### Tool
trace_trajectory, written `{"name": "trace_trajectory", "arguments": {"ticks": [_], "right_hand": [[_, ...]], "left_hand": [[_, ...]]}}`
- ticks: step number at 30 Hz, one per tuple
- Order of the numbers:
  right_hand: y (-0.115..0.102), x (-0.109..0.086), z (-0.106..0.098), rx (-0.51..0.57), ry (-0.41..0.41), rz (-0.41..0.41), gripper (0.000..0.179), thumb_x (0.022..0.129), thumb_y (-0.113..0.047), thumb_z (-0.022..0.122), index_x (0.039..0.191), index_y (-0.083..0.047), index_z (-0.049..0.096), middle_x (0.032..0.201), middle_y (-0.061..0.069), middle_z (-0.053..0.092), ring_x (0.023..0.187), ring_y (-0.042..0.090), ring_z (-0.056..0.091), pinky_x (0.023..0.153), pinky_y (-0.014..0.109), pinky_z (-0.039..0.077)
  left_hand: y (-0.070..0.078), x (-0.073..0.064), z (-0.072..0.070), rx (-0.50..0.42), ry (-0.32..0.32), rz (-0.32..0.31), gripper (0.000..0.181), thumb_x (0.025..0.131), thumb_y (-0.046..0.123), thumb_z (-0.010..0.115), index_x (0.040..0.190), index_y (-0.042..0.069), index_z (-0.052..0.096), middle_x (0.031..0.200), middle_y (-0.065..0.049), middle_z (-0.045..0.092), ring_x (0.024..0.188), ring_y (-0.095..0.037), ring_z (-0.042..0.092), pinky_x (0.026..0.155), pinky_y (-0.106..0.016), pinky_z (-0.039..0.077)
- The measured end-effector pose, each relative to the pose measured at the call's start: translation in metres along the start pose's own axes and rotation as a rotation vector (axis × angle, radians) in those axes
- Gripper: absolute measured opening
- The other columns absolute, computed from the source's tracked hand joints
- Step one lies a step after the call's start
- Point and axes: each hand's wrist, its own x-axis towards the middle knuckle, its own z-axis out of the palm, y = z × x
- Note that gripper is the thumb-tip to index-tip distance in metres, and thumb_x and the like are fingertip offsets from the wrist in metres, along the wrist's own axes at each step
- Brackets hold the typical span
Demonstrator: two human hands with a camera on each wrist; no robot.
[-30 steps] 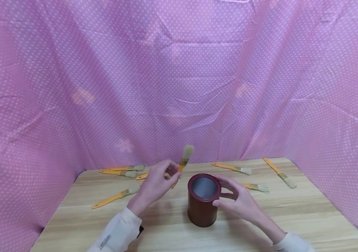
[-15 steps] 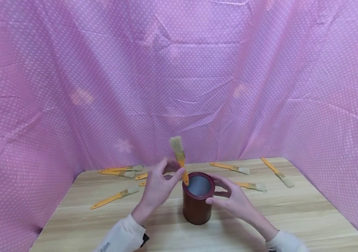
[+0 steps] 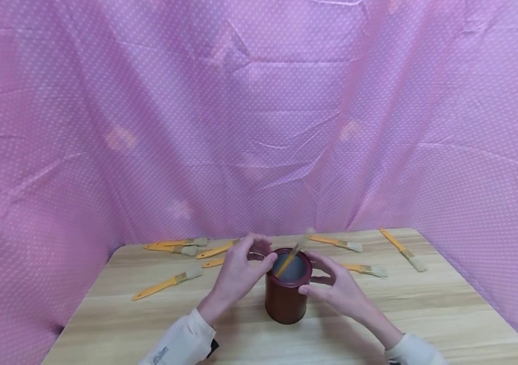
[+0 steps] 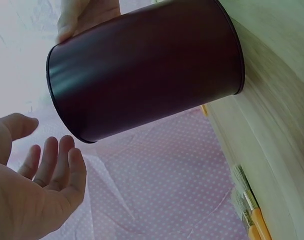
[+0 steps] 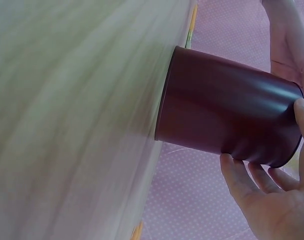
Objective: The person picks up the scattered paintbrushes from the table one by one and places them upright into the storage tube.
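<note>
A dark red can (image 3: pixel 285 299) stands upright on the wooden table, its round mouth facing up. Inside it a paintbrush (image 3: pixel 289 262) leans to the right, orange handle down and bristles above the rim, slightly blurred. My left hand (image 3: pixel 241 271) is at the can's left rim, thumb and fingers apart with nothing between them. The left wrist view confirms a gap between this left hand (image 4: pixel 42 185) and the can. On the other side my right hand (image 3: pixel 338 289) grips the can near its top, thumb in front and fingers behind.
Several paintbrushes lie at the left, among them one brush (image 3: pixel 168 285) nearer the front and a pair (image 3: pixel 172 247) at the back. To the right are three more, including a brush (image 3: pixel 402 249) near the back corner. A pink dotted cloth (image 3: pixel 259 126) hangs behind the table.
My left hand has brought the paintbrush over the can and let go of it; the brush now leans inside. The can, in my right hand, has shifted slightly left.
</note>
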Motion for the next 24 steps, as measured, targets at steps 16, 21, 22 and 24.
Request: {"name": "trace_trajectory", "arguments": {"ticks": [16, 21, 22, 24], "right_hand": [[0.001, 0.002, 0.006, 0.022, -0.009, 0.029, 0.074, 0.082, -0.012, 0.088, 0.147, -0.011, 0.052, 0.139, 0.007, 0.059, 0.125, 0.028, 0.057, 0.094, 0.039, 0.054], [0.000, 0.001, 0.004, 0.017, -0.004, 0.019, 0.072, 0.082, -0.010, 0.087, 0.146, -0.009, 0.053, 0.140, 0.008, 0.058, 0.125, 0.028, 0.057, 0.094, 0.040, 0.054], [0.000, 0.001, 0.003, 0.012, 0.000, 0.020, 0.072, 0.082, -0.010, 0.088, 0.145, -0.010, 0.053, 0.140, 0.007, 0.059, 0.125, 0.028, 0.057, 0.094, 0.039, 0.054], [0.000, 0.000, 0.001, 0.002, 0.009, 0.021, 0.072, 0.082, -0.012, 0.088, 0.145, -0.010, 0.053, 0.139, 0.007, 0.059, 0.124, 0.027, 0.058, 0.094, 0.039, 0.054]], "left_hand": [[-0.024, -0.008, -0.042, 0.144, -0.013, -0.122, 0.024, 0.094, 0.024, 0.077, 0.115, 0.021, 0.065, 0.104, 0.007, 0.067, 0.097, -0.012, 0.065, 0.088, -0.045, 0.055], [-0.046, -0.021, -0.075, 0.226, -0.022, -0.168, 0.026, 0.095, 0.027, 0.075, 0.118, 0.019, 0.065, 0.106, 0.005, 0.067, 0.099, -0.016, 0.063, 0.087, -0.048, 0.054], [-0.052, -0.024, -0.082, 0.256, -0.023, -0.175, 0.027, 0.096, 0.028, 0.075, 0.119, 0.019, 0.065, 0.106, 0.005, 0.066, 0.099, -0.016, 0.063, 0.087, -0.048, 0.054], [-0.061, -0.031, -0.096, 0.310, -0.027, -0.198, 0.029, 0.096, 0.030, 0.074, 0.121, 0.019, 0.064, 0.107, 0.005, 0.066, 0.100, -0.017, 0.063, 0.087, -0.048, 0.053]]}}
